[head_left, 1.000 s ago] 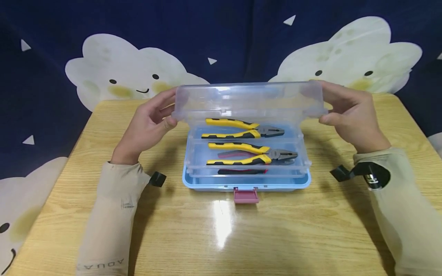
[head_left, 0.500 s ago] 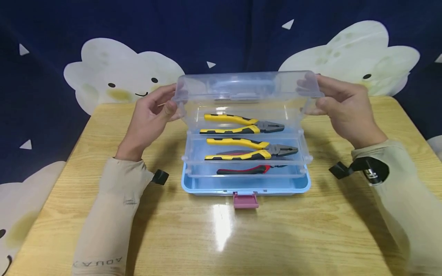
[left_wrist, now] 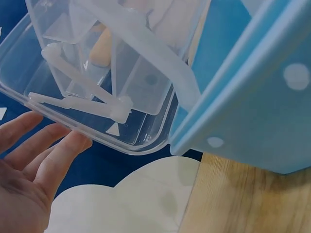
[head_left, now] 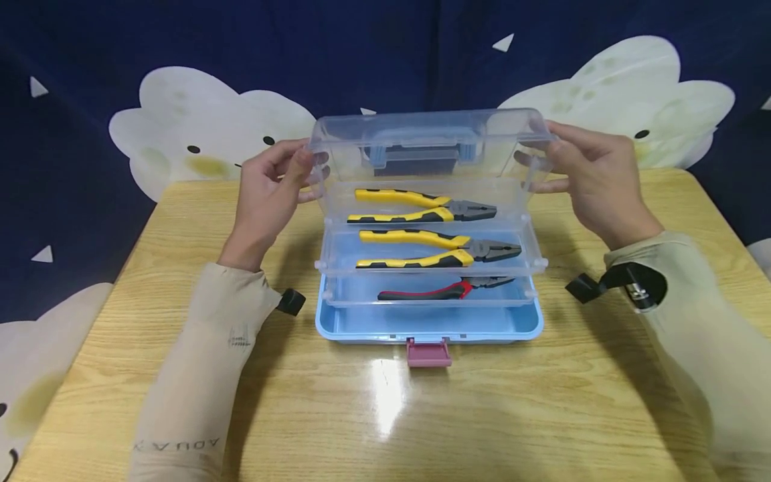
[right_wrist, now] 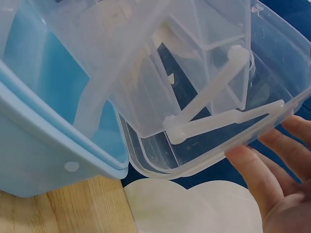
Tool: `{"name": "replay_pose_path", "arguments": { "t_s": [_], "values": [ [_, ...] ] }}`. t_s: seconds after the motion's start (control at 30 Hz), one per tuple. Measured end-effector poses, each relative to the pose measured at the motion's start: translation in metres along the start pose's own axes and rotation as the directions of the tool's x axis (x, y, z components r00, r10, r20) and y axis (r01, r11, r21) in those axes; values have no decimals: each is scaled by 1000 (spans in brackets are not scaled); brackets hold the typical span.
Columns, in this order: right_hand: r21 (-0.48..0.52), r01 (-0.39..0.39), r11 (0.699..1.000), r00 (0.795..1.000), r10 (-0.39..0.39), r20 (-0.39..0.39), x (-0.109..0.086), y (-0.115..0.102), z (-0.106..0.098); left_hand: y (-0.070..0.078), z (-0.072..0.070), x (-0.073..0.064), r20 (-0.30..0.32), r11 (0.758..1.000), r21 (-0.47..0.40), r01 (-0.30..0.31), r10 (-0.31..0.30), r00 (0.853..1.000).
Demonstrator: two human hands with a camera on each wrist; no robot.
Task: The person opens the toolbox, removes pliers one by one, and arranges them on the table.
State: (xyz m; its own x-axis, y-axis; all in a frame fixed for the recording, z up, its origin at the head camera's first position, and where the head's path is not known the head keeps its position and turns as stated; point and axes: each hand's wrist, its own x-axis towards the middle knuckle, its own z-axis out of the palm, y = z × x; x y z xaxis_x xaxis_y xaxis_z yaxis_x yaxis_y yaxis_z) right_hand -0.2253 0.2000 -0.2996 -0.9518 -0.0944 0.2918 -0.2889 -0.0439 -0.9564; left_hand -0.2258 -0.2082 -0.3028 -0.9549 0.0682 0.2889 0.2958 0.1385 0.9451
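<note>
A blue toolbox has its clear lid raised and tilted back. My left hand touches the lid's left end with straight fingers; in the left wrist view the fingertips meet its rim. My right hand touches the right end likewise, fingertips on the rim, thumb near the front edge. Clear fold-out trays stand spread like steps. On them lie upper yellow-black pliers, lower yellow-black pliers and red-black pliers.
The toolbox stands on a wooden table before a navy curtain with cloud prints. A pink latch hangs at its front. White link arms join the trays to the box. The blue handle shows through the lid.
Both hands have swung the lid up and back. The trays have risen and slid backward with their pliers, showing more of the blue base and the red-black pliers.
</note>
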Motion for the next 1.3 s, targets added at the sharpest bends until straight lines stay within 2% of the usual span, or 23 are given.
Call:
{"name": "replay_pose_path", "arguments": {
  "t_s": [0.27,0.37,0.5,0.7,0.93,1.03,1.17,1.3],
  "values": [
    [-45,-128,991,991,126,-46,10,-3,-1,-2,0,10,-10,998,-57,11,-12,1000],
    [-50,-162,985,986,159,-52,13,-4,0,0,-1,12,-2,999,-21,32,-32,999],
    [-105,-199,974,979,193,-61,15,-3,2,1,0,15,-13,996,48,70,-69,998],
    [-46,-224,973,973,221,-71,17,-3,5,2,2,16,-31,994,45,104,-102,994],
    [-89,-238,967,968,229,-101,19,-4,5,5,4,18,-46,991,84,106,-102,994],
    [-122,-267,956,961,253,-115,21,-4,7,5,5,20,-52,986,99,136,-131,990],
    [-208,-314,926,948,291,-132,24,-3,7,5,6,22,-59,978,118,170,-164,985],
    [-238,-345,908,938,321,-133,27,-3,7,5,7,24,-73,972,121,203,-196,978]
  ]
}}
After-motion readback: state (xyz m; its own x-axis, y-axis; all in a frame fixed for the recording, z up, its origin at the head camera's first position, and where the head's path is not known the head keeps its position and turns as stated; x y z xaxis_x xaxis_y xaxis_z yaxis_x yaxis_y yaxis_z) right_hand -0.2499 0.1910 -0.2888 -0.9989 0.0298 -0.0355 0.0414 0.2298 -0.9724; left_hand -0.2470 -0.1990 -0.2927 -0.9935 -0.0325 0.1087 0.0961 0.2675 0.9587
